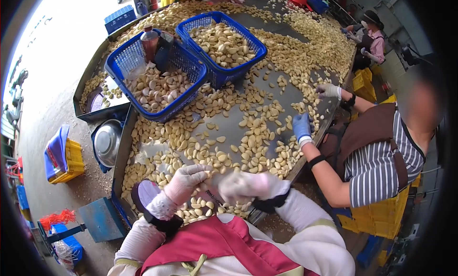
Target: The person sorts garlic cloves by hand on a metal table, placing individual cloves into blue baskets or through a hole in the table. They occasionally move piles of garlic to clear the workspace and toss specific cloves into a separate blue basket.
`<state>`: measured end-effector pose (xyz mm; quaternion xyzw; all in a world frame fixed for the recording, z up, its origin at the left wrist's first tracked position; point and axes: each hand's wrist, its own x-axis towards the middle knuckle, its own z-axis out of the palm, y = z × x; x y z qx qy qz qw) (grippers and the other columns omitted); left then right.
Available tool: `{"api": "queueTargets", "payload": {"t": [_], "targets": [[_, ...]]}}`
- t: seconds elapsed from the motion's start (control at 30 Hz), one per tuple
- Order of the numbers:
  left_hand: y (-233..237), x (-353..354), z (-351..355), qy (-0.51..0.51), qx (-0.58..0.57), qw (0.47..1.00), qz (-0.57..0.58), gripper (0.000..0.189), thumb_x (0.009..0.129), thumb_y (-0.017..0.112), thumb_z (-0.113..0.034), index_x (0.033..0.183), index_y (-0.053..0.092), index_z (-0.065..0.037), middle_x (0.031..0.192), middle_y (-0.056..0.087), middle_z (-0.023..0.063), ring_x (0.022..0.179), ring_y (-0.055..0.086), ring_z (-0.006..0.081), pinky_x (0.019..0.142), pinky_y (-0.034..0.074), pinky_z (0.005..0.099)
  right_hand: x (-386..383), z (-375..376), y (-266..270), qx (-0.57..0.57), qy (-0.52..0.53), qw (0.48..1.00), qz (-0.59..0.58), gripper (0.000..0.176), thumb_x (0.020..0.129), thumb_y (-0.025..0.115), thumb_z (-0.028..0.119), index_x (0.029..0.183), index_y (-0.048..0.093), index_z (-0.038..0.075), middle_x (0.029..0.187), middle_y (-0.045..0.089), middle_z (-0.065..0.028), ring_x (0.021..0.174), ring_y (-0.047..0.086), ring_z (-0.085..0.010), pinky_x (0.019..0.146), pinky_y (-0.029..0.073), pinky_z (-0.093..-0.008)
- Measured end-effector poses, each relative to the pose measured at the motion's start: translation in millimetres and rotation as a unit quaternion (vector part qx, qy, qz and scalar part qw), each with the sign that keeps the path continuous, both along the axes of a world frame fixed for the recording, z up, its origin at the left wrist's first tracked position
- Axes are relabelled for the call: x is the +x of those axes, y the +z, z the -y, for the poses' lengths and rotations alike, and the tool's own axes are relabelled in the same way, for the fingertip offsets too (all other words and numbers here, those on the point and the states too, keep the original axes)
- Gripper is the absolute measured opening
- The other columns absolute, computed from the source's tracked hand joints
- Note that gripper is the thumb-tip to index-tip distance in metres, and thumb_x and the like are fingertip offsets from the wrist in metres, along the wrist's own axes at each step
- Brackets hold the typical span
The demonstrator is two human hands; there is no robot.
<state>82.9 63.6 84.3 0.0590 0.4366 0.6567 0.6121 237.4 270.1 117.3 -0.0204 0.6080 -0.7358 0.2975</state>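
Observation:
Pale peeled garlic cloves [253, 138] lie scattered over a metal-topped table [219, 126]. Just above the near edge, my left hand [183, 183], in a whitish glove, has its thumb and fingers pinched on a small tan piece that looks like a garlic clove. Close beside it on the right is my right hand [243, 185], also gloved and smeared by motion, so its fingers cannot be made out. A blue basket [191, 92] on the table contains cloves with skin on, a bottle [149, 43] and a dark object. Behind it, another blue basket [260, 49] holds peeled cloves.
On the right, a co-worker in a striped shirt [372, 185] reaches onto the table with gloved hands [302, 127]. Another person [376, 45] sits farther back. A metal bowl [108, 141] and a yellow crate [71, 161] are left of the table.

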Motion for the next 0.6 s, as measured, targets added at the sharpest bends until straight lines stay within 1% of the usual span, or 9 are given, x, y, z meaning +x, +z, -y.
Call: {"api": "queueTargets", "payload": {"t": [0.03,0.07,0.13,0.2,0.27,0.33,0.43,0.47,0.6], "targets": [[7.2,-9.1,1.6,-0.046,-0.078,0.985,-0.148,0.030,0.095,0.062,-0.005,0.123,0.064,0.003,0.094,0.069,0.0052,0.073,0.062,0.0072,0.067,0.051,0.0184,40.0,-7.2,20.0,-0.227,-0.148,0.955,0.123,0.024,0.089,0.072,0.023,0.099,0.069,0.001,0.087,0.068,-0.0041,0.071,0.059,-0.0133,0.068,0.046,-0.0268],[8.1,-18.8,5.5,-0.090,-0.150,0.940,-0.292,0.032,0.094,0.062,-0.005,0.126,0.063,0.003,0.094,0.069,0.0050,0.073,0.063,0.0079,0.066,0.051,0.0187,30.7,-38.6,23.7,0.042,0.109,0.992,-0.042,0.039,0.081,0.080,0.035,0.099,0.073,0.000,0.091,0.071,-0.0058,0.078,0.064,-0.0136,0.074,0.050,-0.0269],[-12.3,-43.2,15.0,-0.054,-0.222,0.934,-0.274,0.031,0.088,0.070,-0.010,0.120,0.070,-0.007,0.093,0.069,0.0027,0.079,0.065,0.0118,0.070,0.053,0.0272,50.2,-56.8,33.2,0.175,-0.009,0.971,0.159,0.035,0.075,0.083,0.032,0.092,0.076,0.003,0.089,0.073,-0.0077,0.085,0.067,-0.0155,0.076,0.052,-0.0281],[-44.1,-38.5,-7.1,-0.112,-0.155,0.671,-0.716,0.031,0.083,0.072,-0.013,0.113,0.072,-0.015,0.090,0.068,0.0041,0.083,0.066,0.0211,0.073,0.054,0.0337,25.7,-28.3,0.6,0.385,-0.101,0.916,0.053,0.027,0.077,0.078,0.028,0.092,0.075,0.006,0.090,0.072,-0.0074,0.085,0.069,-0.0207,0.077,0.054,-0.0314],[-38.7,-14.5,-34.9,-0.244,-0.105,0.525,-0.809,0.069,0.076,0.076,-0.032,0.139,0.052,-0.026,0.132,0.055,0.0114,0.126,0.048,0.0363,0.103,0.039,0.0542,6.7,-11.4,-58.9,0.618,-0.080,0.770,-0.137,0.023,0.079,0.071,0.026,0.094,0.072,0.008,0.093,0.071,-0.0089,0.088,0.069,-0.0287,0.079,0.055,-0.0378],[-34.9,-1.7,-40.6,-0.355,-0.147,0.465,-0.798,0.093,0.071,0.079,-0.043,0.151,0.034,-0.028,0.153,0.034,0.0131,0.144,0.026,0.0396,0.116,0.019,0.0584,-19.2,4.8,-69.2,0.659,-0.079,0.743,-0.087,0.021,0.085,0.064,0.023,0.099,0.071,0.009,0.097,0.071,-0.0103,0.093,0.069,-0.0293,0.081,0.055,-0.0383],[-32.4,-29.2,-25.3,-0.344,-0.249,0.470,-0.773,0.099,0.072,0.079,-0.047,0.154,0.028,-0.027,0.159,0.025,0.0146,0.148,0.016,0.0399,0.120,0.009,0.0572,-31.8,6.0,-72.6,0.702,-0.057,0.709,-0.030,0.022,0.092,0.053,0.017,0.104,0.071,0.010,0.102,0.071,-0.0114,0.098,0.069,-0.0297,0.084,0.055,-0.0398],[-44.3,-44.7,-10.1,-0.330,-0.279,0.420,-0.798,0.105,0.068,0.081,-0.053,0.154,0.029,-0.024,0.160,0.023,0.0160,0.148,0.016,0.0398,0.121,0.006,0.0568,-32.7,6.2,-74.1,0.707,-0.036,0.706,-0.018,0.024,0.093,0.050,0.015,0.104,0.071,0.011,0.102,0.071,-0.0111,0.098,0.069,-0.0294,0.084,0.055,-0.0407],[-15.7,-76.8,25.9,-0.286,-0.401,0.515,-0.701,0.128,0.045,0.089,-0.058,0.153,0.032,-0.021,0.159,0.025,0.0173,0.147,0.018,0.0411,0.118,0.012,0.0577,-41.4,-13.2,-70.1,0.672,0.060,0.735,0.066,0.024,0.087,0.061,0.021,0.107,0.072,0.013,0.107,0.072,-0.0096,0.097,0.070,-0.0299,0.086,0.056,-0.0404]]}}
